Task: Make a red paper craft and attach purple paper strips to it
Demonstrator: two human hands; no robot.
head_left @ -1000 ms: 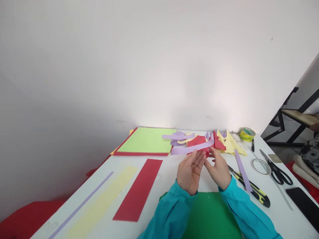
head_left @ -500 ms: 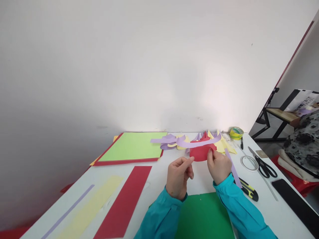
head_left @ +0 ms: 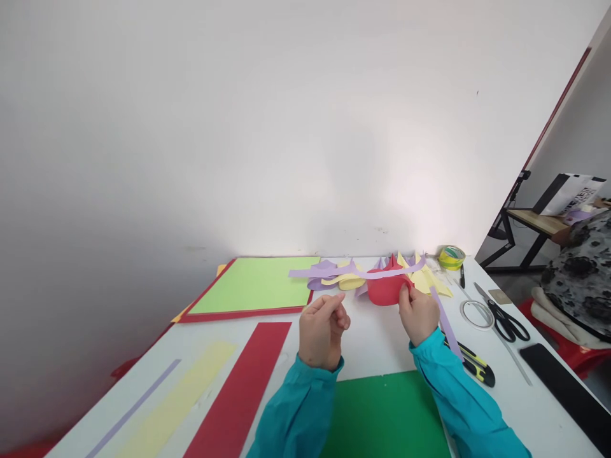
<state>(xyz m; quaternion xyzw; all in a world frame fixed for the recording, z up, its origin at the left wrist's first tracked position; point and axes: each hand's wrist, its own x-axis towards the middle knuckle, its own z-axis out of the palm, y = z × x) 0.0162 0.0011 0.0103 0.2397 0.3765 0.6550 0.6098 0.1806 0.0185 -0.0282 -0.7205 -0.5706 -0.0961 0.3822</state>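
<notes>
My right hand pinches the lower right edge of a curved piece of red paper. A long purple paper strip runs across the top of the red piece and reaches left over the light green sheet. My left hand is apart from the red paper, to its left, thumb and forefinger pressed together. Whether something thin is between those fingertips I cannot make out. Behind the hands lie curled purple and yellow paper pieces and folded yellow points. A green sheet lies below my forearms.
Left are a light green sheet on red paper, a red strip, a yellow strip and a purple strip. Right are green-yellow tape, a white tape roll, scissors, a utility knife and a black strip.
My left hand has moved left, away from the red paper. My right hand keeps its pinch, while the red piece now looks more curved and the purple strip lies flatter.
</notes>
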